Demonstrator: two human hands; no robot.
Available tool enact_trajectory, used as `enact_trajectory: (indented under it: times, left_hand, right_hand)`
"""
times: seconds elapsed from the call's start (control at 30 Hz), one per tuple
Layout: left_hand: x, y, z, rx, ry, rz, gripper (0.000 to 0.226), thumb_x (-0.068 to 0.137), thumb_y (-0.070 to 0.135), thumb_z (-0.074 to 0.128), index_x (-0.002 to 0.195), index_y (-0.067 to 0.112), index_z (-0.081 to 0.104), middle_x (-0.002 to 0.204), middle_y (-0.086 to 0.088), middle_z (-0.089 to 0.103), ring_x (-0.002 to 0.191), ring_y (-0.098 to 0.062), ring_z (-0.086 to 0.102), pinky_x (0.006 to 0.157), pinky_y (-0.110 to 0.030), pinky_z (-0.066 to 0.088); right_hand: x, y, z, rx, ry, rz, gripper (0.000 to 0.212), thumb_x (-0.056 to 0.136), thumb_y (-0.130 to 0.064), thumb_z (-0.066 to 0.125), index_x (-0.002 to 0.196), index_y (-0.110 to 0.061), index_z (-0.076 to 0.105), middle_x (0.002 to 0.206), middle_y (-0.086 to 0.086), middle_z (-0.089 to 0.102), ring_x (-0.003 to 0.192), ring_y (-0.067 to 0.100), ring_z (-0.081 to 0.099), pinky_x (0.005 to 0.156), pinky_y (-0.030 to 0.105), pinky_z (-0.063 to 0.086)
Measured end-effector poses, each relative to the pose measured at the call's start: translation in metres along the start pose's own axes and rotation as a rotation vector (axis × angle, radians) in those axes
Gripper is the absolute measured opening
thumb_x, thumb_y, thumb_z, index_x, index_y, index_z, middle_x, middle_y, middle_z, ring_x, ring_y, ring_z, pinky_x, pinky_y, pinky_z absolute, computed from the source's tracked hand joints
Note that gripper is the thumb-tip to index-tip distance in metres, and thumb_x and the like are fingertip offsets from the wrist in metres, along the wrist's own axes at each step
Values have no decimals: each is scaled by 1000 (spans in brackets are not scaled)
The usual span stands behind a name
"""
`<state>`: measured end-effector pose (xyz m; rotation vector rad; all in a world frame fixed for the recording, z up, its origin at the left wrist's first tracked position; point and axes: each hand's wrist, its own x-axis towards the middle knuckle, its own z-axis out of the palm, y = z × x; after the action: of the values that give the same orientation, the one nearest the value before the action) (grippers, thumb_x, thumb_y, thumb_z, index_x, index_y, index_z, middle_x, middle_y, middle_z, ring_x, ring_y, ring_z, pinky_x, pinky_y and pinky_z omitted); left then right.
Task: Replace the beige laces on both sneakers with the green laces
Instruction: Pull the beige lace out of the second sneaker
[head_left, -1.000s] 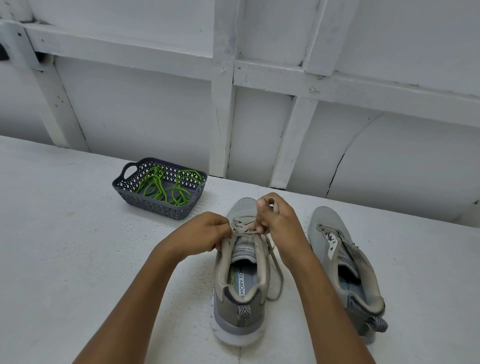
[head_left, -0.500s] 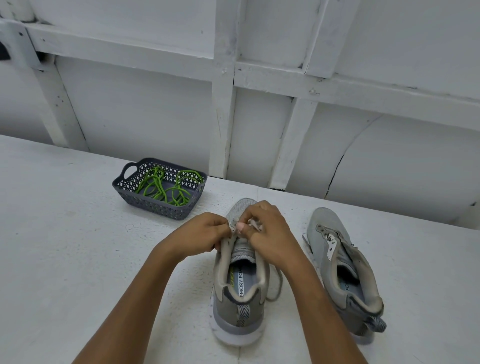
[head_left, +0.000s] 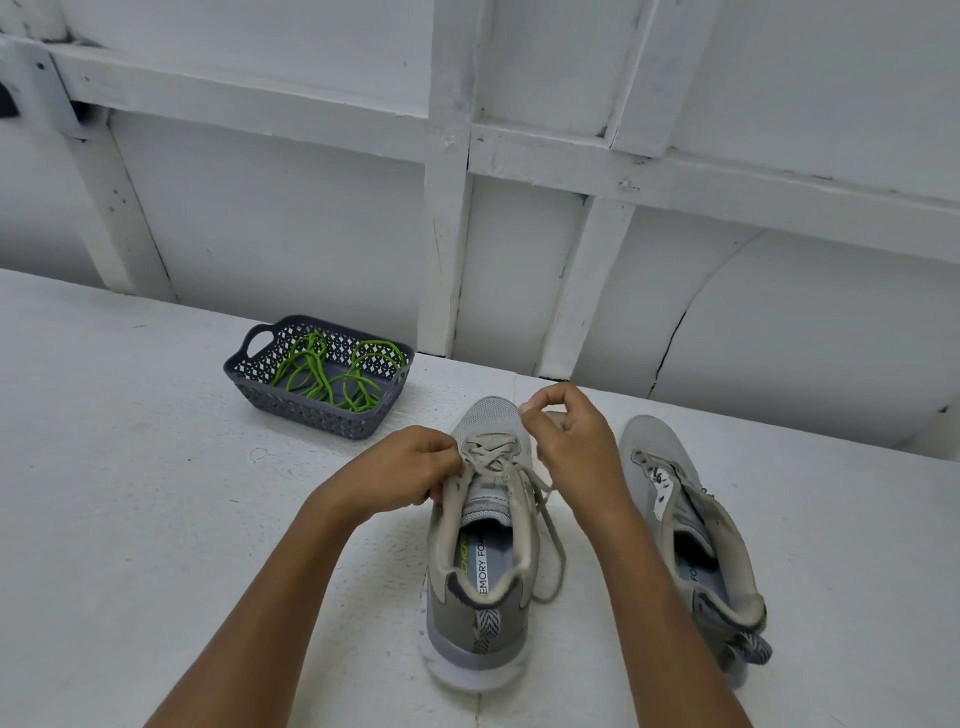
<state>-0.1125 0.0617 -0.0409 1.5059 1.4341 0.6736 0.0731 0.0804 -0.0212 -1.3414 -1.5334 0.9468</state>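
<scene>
left hand (head_left: 410, 470) gripping, right hand (head_left: 571, 447) pinching

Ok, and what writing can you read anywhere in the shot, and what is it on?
"EMORY FOA": white strip on the insole of the centre sneaker; both ends hidden.
"FO": insole print in the right sneaker; rest hidden.
Green lettering beside the white strip: too blurred to read.
Tongue tag on the centre sneaker: print too small to read.
Basket: no text.
</scene>
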Motion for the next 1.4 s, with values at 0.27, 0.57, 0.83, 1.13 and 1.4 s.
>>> enact_trajectory:
  times: [0.27,0.57,0.83,1.13,1.4]
  left_hand:
    - [5,3,3,155,104,93,10,87,20,63,78,19,58,68,11,59,55,-3,49,57,-23,41]
    - [12,15,17,554,96,348,13,85,33,69,97,29,70,110,7,55,104,-10,51,86,-33,46]
    - [18,19,28,680,117,413,14,90,33,62,98,24,69,104,4,59,98,-17,54,84,-40,47]
    - [6,29,17,-281,96,280,9,97,3,51,88,4,54,81,-4,73,96,-30,67,85,-36,50]
    - [16,17,22,209,111,221,13,92,34,62,81,27,67,74,12,64,74,0,57,70,-28,45]
  right_hand:
    - [-6,8,-22,-504,-175,58,54,81,-55,70,73,-3,59,59,-1,51,54,11,46,55,28,36]
    - [-12,6,-23,-453,-252,58,26,81,-36,67,66,-16,68,62,0,67,62,13,62,62,29,48]
    - [-5,17,-24,-408,-297,72,30,79,-27,56,66,-2,66,68,15,67,60,16,57,60,34,48]
    - [-2,24,-28,-334,-332,166,26,83,-20,56,68,-6,72,68,6,73,75,22,71,67,31,48]
    - [-2,22,-25,-347,-330,168,25,83,-20,56,67,-7,71,70,6,73,71,17,71,67,29,49]
